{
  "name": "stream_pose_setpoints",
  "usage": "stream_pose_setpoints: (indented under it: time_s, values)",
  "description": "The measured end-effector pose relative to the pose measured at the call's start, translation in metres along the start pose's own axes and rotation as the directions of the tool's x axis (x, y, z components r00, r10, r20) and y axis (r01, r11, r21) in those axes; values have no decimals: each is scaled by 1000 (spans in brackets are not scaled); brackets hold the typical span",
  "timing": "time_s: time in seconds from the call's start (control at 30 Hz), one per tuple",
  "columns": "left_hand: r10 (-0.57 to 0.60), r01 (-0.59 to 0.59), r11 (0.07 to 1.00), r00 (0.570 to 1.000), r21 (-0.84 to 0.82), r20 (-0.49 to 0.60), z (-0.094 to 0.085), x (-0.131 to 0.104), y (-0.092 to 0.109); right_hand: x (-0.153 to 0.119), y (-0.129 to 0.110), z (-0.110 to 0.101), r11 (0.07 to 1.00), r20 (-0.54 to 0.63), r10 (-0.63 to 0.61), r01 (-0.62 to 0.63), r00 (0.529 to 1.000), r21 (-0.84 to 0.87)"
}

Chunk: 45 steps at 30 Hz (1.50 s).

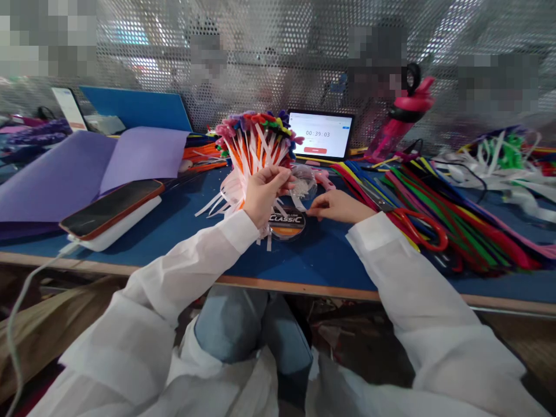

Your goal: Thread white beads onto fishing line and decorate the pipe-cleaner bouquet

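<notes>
My left hand [268, 191] is closed, thumb against the bent fingers, in front of a bunch of pipe-cleaner flowers [257, 142]. Many of their orange stems are wrapped with pale ribbons; what sits between these fingers is too small to make out. To its right, my right hand [339, 207] is low over the table, fingertips pinched at the end of a white ribbon [297, 202]. Below both hands lies a round spool labelled "CLASSIC" [286, 231]. Just beyond them is a clear round container [304, 180], with a pink-handled tool [325, 179] beside it.
Orange-handled scissors [421, 229] lie on loose coloured pipe cleaners [469, 220] at right. A pink bottle [399, 119] and a timer screen [320, 134] stand behind. Purple sheets [65, 174] and a cabled phone [113, 208] are left. A perforated metal panel [278, 63] rises behind the table.
</notes>
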<state>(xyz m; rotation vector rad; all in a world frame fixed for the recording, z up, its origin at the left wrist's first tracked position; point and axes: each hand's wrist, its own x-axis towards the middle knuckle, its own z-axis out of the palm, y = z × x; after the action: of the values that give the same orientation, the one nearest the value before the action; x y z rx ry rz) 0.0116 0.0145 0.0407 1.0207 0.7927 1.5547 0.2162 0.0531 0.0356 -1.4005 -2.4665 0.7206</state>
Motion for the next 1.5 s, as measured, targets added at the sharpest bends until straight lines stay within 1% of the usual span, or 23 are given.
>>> stream_pose_setpoints:
  time_s: [0.03, 0.07, 0.13, 0.17, 0.2, 0.27, 0.33, 0.47, 0.57, 0.77, 0.97, 1.07, 1.17, 1.2, 1.23, 1.27, 1.3, 1.33, 1.37, 1.4, 1.43, 1.5]
  values:
    - [-17, 17, 1000, 1000, -1, 2, 1, -1, -1, 1, 2, -2, 998, -73, 16, -21, 997, -67]
    - [-31, 31, 1000, 999, 1, 7, 2, -2, -2, 2, 4, -2, 989, -175, 26, -51, 984, -136]
    - [-43, 43, 999, 999, 10, 16, 2, -3, -5, 6, 6, 0, 948, -370, 12, -129, 929, -292]
    - [-42, 42, 999, 999, 17, 17, 2, -3, -7, 8, 5, 2, 909, -421, -15, -164, 907, -384]
    - [-41, 41, 999, 999, 27, 16, 2, -2, -8, 11, 3, 6, 860, -432, -48, -183, 901, -476]
    - [-41, 41, 998, 999, 46, 9, 0, -2, -11, 15, -2, 14, 764, -373, -93, -174, 923, -621]
    - [-44, 44, 997, 999, 57, 2, -1, -1, -12, 19, -8, 22, 715, -305, -109, -139, 946, -685]
    - [-44, 44, 997, 999, 58, -4, -1, -1, -13, 27, -10, 33, 685, -241, -106, -105, 965, -721]
    - [-45, 45, 997, 999, 56, -3, -1, -1, -14, 32, -4, 37, 670, -243, -100, -115, 965, -733]
    - [-35, 34, 998, 999, 53, 6, -1, -1, -16, 37, 4, 40, 671, -258, -98, -128, 961, -730]
    - [-45, 45, 996, 999, 76, -3, -1, -2, -14, 37, 4, 40, 707, -268, -132, -99, 954, -701]
    - [-48, 49, 995, 999, 82, -3, -1, -3, -13, 35, 3, 39, 738, -302, -146, -99, 942, -667]
    - [-43, 43, 995, 999, 90, 2, -2, -4, -14, 30, 2, 36, 774, -352, -175, -93, 920, -626]
    - [-40, 39, 995, 999, 96, 5, -2, -4, -15, 27, 1, 35, 794, -375, -189, -83, 908, -602]
    - [-33, 32, 994, 999, 103, 10, -3, -4, -15, 24, 1, 33, 840, -408, -198, -60, 891, -539]
    - [-22, 19, 994, 1000, 111, 18, -3, -4, -16, 20, 0, 32, 903, -450, -190, -24, 872, -429]
    - [-6, 3, 993, 1000, 120, 30, -3, -5, -17, 17, -1, 32, 970, -504, -153, 33, 850, -240]
    - [10, -16, 991, 999, 129, 44, -3, -5, -17, 14, -2, 31, 995, -547, -87, 102, 833, -3]
    - [27, -35, 990, 998, 139, 57, -3, -6, -18, 11, -4, 30, 955, -565, -9, 174, 825, 239]
    - [42, -51, 987, 997, 150, 68, -3, -7, -18, 9, -5, 30, 867, -556, 60, 233, 829, 441]
    - [50, -62, 985, 996, 163, 77, -2, -8, -18, 8, -7, 30, 766, -525, 104, 269, 845, 584]
    - [60, -76, 979, 994, 187, 92, -2, -11, -18, 6, -11, 31, 589, -442, 125, 292, 888, 753]
